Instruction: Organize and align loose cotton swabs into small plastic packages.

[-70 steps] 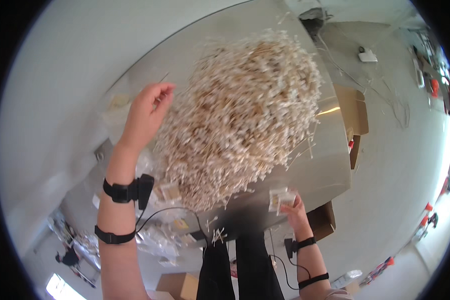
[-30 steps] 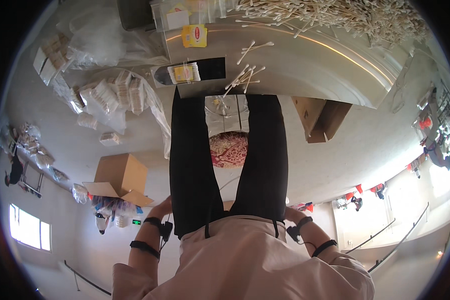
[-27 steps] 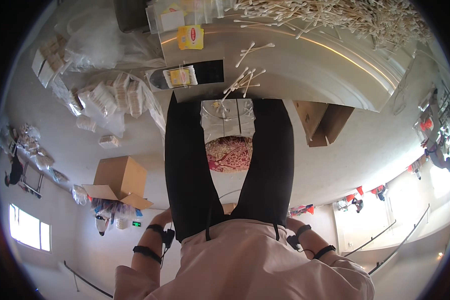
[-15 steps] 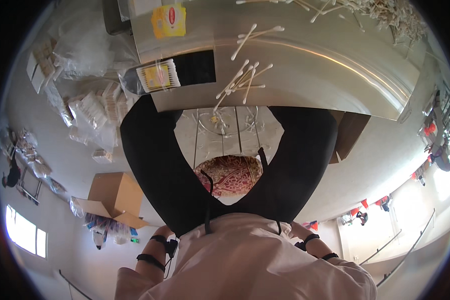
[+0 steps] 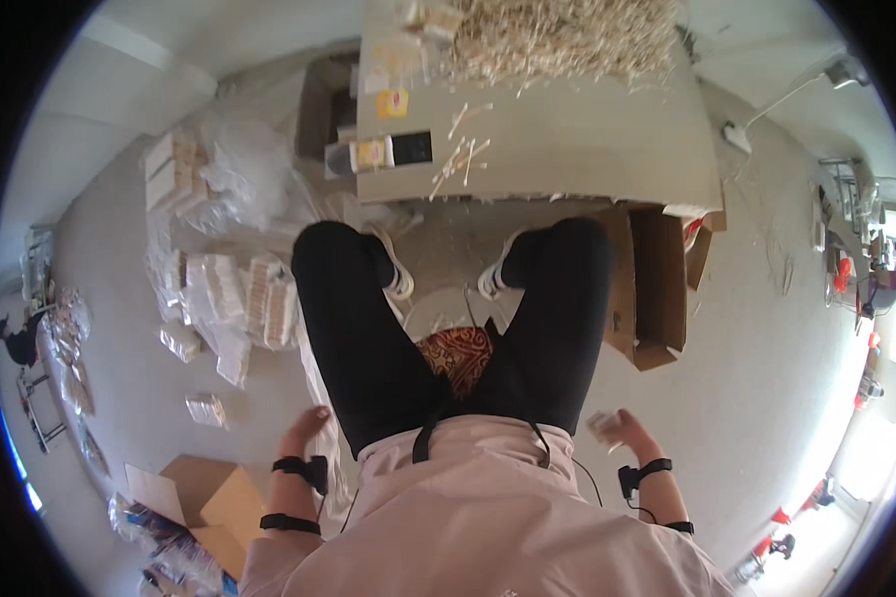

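Here is the right hand (image 5: 631, 434), out beside the right thigh, fingers closed on a small pale packet (image 5: 600, 425), its details lost in blur. Across the lap, the left hand (image 5: 309, 426) hangs next to the left thigh, fingers bent; whether it is closed on anything, I cannot tell. Both wrists wear black straps (image 5: 293, 523) with small dark devices. Between the hands, a red patterned seat (image 5: 458, 356) shows through the gap of the black trousers (image 5: 343, 343). Well ahead of both hands, beyond the knees, sits the table (image 5: 607, 149), and at its far side a big heap of cotton swabs (image 5: 562, 40). On the near side, a few loose swabs (image 5: 452, 166) lie crossed; to their left, a swab pack with a yellow card (image 5: 371, 153) rests at one end of a black strip (image 5: 414, 148), a second yellow card (image 5: 392, 102) just beyond. Straight ahead of the right hand, by the knee, an open brown box (image 5: 621, 279) stands on the floor. Over on the left hand's outer side, one white pack (image 5: 207, 409) lies alone, more bagged packs (image 5: 269, 298) are heaped farther ahead, and behind them all, nearer the body, an open carton (image 5: 237, 507) spreads its flaps.
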`<state>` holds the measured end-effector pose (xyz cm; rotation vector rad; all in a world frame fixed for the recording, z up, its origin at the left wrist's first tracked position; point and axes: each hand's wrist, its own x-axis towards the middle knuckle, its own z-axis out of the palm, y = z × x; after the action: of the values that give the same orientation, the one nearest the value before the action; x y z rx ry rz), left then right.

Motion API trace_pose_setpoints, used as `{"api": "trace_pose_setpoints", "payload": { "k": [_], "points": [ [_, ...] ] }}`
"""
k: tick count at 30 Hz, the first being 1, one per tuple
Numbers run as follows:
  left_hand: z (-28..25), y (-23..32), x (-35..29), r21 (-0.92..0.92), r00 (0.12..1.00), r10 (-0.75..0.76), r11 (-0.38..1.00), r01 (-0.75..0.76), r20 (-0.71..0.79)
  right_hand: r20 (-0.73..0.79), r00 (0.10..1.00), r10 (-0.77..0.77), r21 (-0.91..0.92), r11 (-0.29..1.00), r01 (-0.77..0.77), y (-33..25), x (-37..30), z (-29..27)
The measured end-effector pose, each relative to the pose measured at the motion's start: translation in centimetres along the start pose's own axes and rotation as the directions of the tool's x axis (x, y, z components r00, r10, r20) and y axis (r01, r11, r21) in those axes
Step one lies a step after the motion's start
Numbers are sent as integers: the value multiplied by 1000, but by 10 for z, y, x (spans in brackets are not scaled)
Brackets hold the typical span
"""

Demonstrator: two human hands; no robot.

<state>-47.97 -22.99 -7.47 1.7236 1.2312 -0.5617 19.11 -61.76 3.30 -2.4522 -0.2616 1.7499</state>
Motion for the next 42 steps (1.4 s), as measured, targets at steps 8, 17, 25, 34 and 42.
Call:
{"api": "trace_pose_setpoints", "payload": {
  "k": [8,17,25,34,42],
  "points": [
    [-245,257,8,41,558,291,908,-417,-778,-440,632,-637,438,462,771,-295,-75,-66],
    [-219,462,35,-817,791,445,194,-543,-421,-219,403,-888,791,80,607,-513,-90,41],
    [-224,453,113,-922,913,171,55,-384,-371,-396,317,-862,270,221,937,-558,-10,65],
    [-272,452,202,-931,909,214,-3,-365,-357,-307,588,-748,824,101,558,-610,45,20],
    [-300,465,256,-834,809,259,24,-552,-528,-207,566,-798,879,102,466,-646,89,-8]
  ]
}}
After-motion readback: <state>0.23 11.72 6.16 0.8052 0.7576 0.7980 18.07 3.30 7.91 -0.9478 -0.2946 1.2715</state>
